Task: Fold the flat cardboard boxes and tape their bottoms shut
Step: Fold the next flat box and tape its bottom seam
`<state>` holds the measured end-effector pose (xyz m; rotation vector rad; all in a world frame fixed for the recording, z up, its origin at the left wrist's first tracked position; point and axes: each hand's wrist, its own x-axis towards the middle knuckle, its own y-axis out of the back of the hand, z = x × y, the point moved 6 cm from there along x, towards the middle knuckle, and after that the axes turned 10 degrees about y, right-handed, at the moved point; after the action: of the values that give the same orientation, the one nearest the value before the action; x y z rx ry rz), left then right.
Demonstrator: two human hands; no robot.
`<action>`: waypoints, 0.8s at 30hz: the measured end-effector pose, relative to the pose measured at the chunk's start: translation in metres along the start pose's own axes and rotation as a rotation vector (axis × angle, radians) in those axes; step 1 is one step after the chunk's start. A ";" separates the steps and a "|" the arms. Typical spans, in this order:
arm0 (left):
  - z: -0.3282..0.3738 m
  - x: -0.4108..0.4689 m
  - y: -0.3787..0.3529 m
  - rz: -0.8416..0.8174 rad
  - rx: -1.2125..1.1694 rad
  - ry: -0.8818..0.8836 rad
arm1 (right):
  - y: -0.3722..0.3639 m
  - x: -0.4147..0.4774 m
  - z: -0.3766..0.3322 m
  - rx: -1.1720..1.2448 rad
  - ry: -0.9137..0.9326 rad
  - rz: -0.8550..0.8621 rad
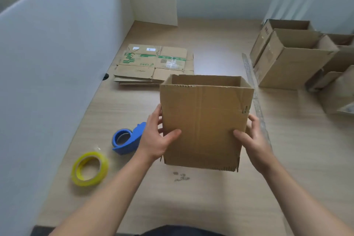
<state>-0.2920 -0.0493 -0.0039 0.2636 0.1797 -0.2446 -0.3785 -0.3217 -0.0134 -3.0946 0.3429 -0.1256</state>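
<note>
The left hand (159, 137) and right hand (253, 138) each grip a side of the box (205, 120), held open-end up over the surface (191, 207); with its bottom unseen, it probably goes next beside the folded boxes (287, 59) at right.

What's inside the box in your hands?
Through the open top of the box, only the bare far inner wall shows. Its near wall hides the lower interior and bottom.

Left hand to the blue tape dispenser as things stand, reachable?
Likely yes, once freed: the left hand grips the cardboard box, as does the right hand. The blue tape dispenser lies on the table right beside the left wrist, with nothing between.
</note>
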 end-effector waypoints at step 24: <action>-0.006 -0.034 0.022 0.124 0.258 -0.043 | -0.010 -0.028 -0.002 -0.211 0.137 0.064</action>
<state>-0.3192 -0.0201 0.0026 0.5234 0.0885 -0.1495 -0.4038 -0.3053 -0.0135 -3.2862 0.4898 -0.3208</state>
